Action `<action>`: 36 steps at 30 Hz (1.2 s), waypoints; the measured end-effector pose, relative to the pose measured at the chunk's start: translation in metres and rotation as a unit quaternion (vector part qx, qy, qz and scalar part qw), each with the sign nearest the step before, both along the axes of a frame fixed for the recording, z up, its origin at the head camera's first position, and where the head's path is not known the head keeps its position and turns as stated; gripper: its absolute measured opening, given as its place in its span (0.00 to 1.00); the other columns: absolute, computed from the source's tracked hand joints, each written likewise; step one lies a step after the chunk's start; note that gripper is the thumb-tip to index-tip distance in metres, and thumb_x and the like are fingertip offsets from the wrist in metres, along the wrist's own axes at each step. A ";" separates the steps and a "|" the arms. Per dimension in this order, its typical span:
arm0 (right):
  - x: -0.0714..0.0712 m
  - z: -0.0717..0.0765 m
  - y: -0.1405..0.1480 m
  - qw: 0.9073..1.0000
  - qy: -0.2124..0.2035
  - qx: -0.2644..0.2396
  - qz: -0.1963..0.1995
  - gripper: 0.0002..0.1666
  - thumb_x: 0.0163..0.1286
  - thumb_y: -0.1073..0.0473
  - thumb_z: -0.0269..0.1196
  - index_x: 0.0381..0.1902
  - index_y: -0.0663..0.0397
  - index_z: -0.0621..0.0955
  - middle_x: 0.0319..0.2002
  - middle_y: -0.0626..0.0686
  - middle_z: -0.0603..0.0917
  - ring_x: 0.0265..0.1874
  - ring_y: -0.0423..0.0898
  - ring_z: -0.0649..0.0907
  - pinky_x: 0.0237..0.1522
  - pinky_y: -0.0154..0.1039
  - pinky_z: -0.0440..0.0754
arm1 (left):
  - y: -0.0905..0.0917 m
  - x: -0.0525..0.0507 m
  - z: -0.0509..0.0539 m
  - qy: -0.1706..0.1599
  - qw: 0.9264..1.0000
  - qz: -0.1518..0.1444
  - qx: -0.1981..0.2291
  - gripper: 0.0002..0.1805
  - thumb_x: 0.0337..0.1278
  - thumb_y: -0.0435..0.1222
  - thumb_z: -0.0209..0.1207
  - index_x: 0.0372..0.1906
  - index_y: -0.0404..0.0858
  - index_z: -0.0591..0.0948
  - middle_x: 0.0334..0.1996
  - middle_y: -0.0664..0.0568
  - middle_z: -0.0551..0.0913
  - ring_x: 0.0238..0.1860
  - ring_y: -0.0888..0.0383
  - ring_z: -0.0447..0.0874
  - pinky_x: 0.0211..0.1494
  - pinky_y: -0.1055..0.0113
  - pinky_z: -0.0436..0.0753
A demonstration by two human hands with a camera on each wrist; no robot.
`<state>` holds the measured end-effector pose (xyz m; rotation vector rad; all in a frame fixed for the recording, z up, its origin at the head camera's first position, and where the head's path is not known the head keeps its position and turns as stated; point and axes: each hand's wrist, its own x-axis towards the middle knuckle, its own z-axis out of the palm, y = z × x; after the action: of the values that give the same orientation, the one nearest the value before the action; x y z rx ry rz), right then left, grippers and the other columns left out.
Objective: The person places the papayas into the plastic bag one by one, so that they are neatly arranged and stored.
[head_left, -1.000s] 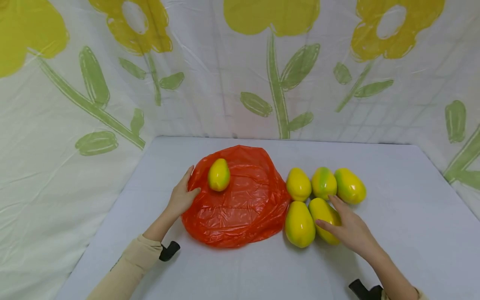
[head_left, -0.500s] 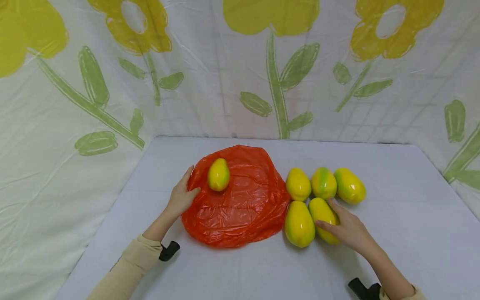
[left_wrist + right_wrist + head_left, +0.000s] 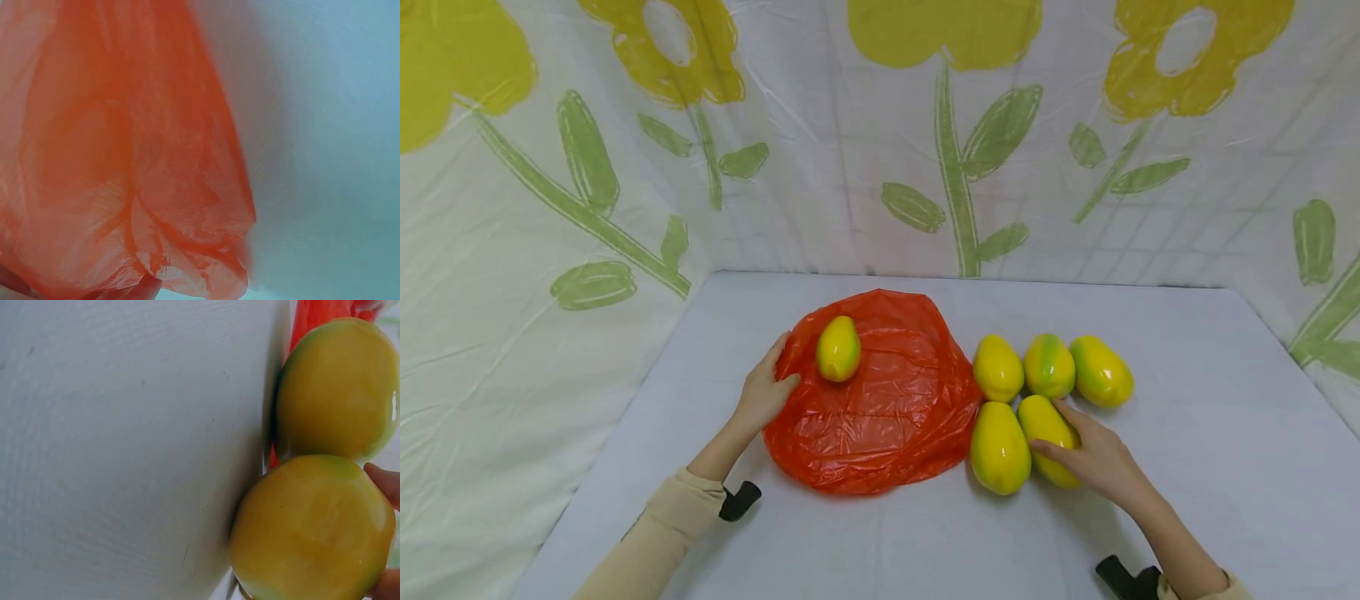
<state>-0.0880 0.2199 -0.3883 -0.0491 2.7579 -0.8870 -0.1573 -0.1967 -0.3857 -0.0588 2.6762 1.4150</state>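
Observation:
In the head view, my left hand (image 3: 766, 393) grips the left edge of a red plastic bag (image 3: 895, 417), thumb over the rim. Its fingers are partly hidden behind the film (image 3: 181, 144) in the left wrist view. One glossy yellow-green papaya (image 3: 838, 350) sits at the bag's upper left. My right hand (image 3: 1101, 457) holds the front right papaya (image 3: 1047, 437) between thumb and fingers, still among the others. In the right wrist view this papaya (image 3: 312, 531) looms large, fingertips (image 3: 384, 481) at its right side.
Another papaya (image 3: 1000, 450) lies just left of the held one, by the bag's edge. Behind them stand three more: a left one (image 3: 997, 369), a green-striped one (image 3: 1049, 367) and a tilted one (image 3: 1102, 372). A white table (image 3: 880, 550) meets a flowered cloth (image 3: 820, 192) behind.
My right hand's fingers have drawn down and closer round the front right papaya. The left hand, the bag and the papayas keep their places.

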 end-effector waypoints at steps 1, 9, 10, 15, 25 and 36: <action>0.000 0.000 0.000 1.000 -0.001 0.000 -0.002 0.50 0.67 0.40 0.60 0.72 0.71 0.58 0.67 0.75 0.61 0.62 0.73 0.66 0.55 0.72 0.67 | 0.000 0.000 0.000 0.003 1.000 -0.001 -0.002 0.36 0.66 0.28 0.46 0.77 0.35 0.49 0.75 0.37 0.52 0.73 0.37 0.51 0.71 0.42 0.58; -0.001 0.001 0.001 1.000 -0.009 0.007 -0.016 0.51 0.66 0.38 0.61 0.71 0.70 0.60 0.65 0.76 0.64 0.58 0.73 0.70 0.53 0.70 0.70 | -0.001 0.000 0.000 0.015 1.000 -0.001 -0.006 0.35 0.65 0.27 0.45 0.76 0.33 0.52 0.73 0.34 0.55 0.71 0.36 0.55 0.69 0.42 0.61; 0.000 0.001 0.001 1.000 -0.008 0.007 -0.016 0.51 0.65 0.39 0.61 0.71 0.70 0.60 0.65 0.76 0.64 0.58 0.73 0.70 0.52 0.70 0.70 | -0.001 0.000 -0.001 0.016 1.000 -0.001 -0.005 0.35 0.65 0.27 0.45 0.76 0.33 0.52 0.73 0.35 0.55 0.71 0.36 0.55 0.69 0.42 0.61; 0.000 0.003 0.002 1.000 -0.007 0.011 -0.020 0.51 0.65 0.38 0.61 0.71 0.70 0.60 0.64 0.77 0.65 0.57 0.74 0.70 0.51 0.70 0.71 | -0.001 0.000 -0.003 0.016 1.000 0.000 -0.004 0.35 0.65 0.27 0.46 0.76 0.34 0.52 0.74 0.35 0.54 0.71 0.36 0.56 0.69 0.42 0.61; 0.001 0.016 0.008 1.000 0.000 0.015 -0.024 0.52 0.65 0.37 0.61 0.72 0.68 0.60 0.63 0.79 0.64 0.54 0.72 0.73 0.47 0.66 0.75 | -0.001 0.000 -0.002 0.019 1.000 0.001 0.001 0.35 0.66 0.27 0.46 0.76 0.34 0.51 0.74 0.35 0.54 0.70 0.36 0.57 0.68 0.42 0.64; 0.001 0.031 0.006 0.999 0.009 -0.009 -0.047 0.52 0.66 0.37 0.60 0.73 0.67 0.57 0.64 0.81 0.62 0.54 0.71 0.72 0.45 0.60 0.78 | -0.001 -0.001 -0.004 0.021 1.000 0.001 -0.004 0.35 0.65 0.28 0.46 0.76 0.33 0.51 0.74 0.35 0.54 0.71 0.36 0.56 0.69 0.42 0.62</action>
<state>-0.0872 0.2260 -0.3569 0.0710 2.7894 -0.9404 -0.1587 -0.1978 -0.3892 -0.0324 2.7162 1.4215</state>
